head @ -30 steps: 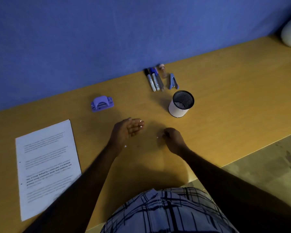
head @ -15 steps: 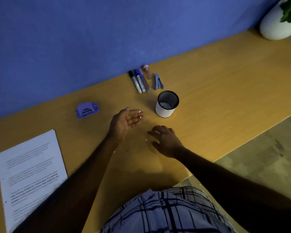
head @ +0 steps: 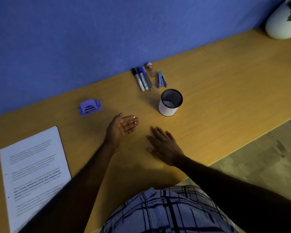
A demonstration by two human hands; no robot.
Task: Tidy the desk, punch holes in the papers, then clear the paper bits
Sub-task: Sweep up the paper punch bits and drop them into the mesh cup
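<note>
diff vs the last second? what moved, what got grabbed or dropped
The right hand went from pinched fingertips to open and flat, palm down on the yellow wooden desk. The left hand stayed cupped, palm up, with tiny white paper bits on its fingers. Purple hole punch, mesh cup, markers and printed papers unmoved.

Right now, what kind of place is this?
Probably an office or study desk: a wooden desk against a blue wall, with printed papers, a hole punch, markers and a mesh cup.
</note>
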